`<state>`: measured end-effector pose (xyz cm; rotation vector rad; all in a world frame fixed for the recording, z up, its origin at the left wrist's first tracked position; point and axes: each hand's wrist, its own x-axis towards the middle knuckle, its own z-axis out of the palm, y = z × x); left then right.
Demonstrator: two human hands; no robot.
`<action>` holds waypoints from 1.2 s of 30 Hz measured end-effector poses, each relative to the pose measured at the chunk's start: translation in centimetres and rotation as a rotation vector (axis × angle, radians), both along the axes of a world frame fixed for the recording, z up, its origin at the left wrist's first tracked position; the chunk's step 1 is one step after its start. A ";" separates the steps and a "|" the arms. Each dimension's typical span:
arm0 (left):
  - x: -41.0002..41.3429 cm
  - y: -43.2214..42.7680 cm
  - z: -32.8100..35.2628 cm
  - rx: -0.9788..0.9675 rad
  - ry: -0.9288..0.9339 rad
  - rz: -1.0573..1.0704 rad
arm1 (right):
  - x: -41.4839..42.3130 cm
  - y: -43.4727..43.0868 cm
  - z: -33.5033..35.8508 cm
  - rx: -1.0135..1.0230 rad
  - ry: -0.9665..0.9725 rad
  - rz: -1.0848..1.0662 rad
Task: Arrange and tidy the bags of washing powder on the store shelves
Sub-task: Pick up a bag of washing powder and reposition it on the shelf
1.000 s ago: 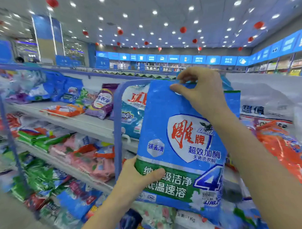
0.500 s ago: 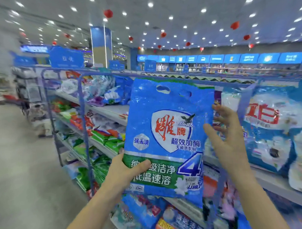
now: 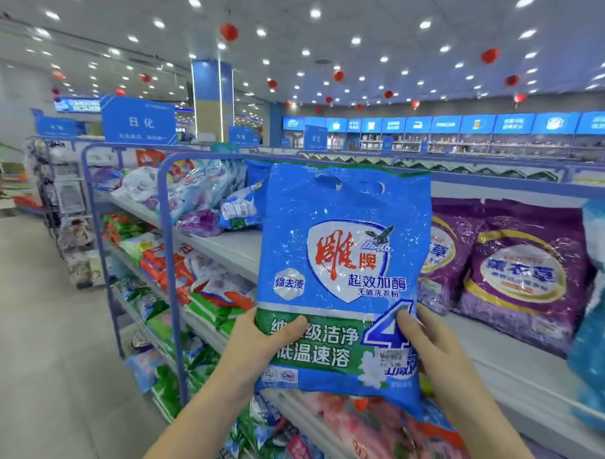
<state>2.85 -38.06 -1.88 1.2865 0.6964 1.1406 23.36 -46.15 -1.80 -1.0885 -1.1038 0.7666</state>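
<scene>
The left hand (image 3: 264,345) and right hand (image 3: 434,348) gripped the bag (image 3: 343,262) low to stand it up. The shelf (image 3: 494,349) was just behind.

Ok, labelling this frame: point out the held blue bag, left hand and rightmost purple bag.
held blue bag (image 3: 343,262): head view, shield logo.
left hand (image 3: 260,347): head view, thumb base.
rightmost purple bag (image 3: 522,276): head view, round label.

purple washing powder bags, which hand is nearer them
Right: right hand grips the blue washing powder bag at the corner nearest the purple bags; left hand grips the opposite corner.
</scene>
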 end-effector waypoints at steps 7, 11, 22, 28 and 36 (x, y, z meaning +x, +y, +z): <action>1.3 11.8 1.3 -0.032 -0.027 -0.023 | -0.1 11.1 1.7 0.058 0.064 -0.054; 0.5 18.0 1.4 -0.002 -0.031 -0.043 | -1.2 17.1 2.1 0.051 0.045 -0.099; -1.9 38.2 1.4 0.029 0.023 -0.241 | -6.2 32.5 1.5 0.127 0.029 -0.331; -3.0 47.7 3.4 0.055 0.097 -0.415 | -9.6 40.1 2.6 0.120 0.165 -0.515; -3.1 55.8 5.0 0.409 0.181 -0.222 | -10.7 45.4 4.9 0.187 0.184 -0.736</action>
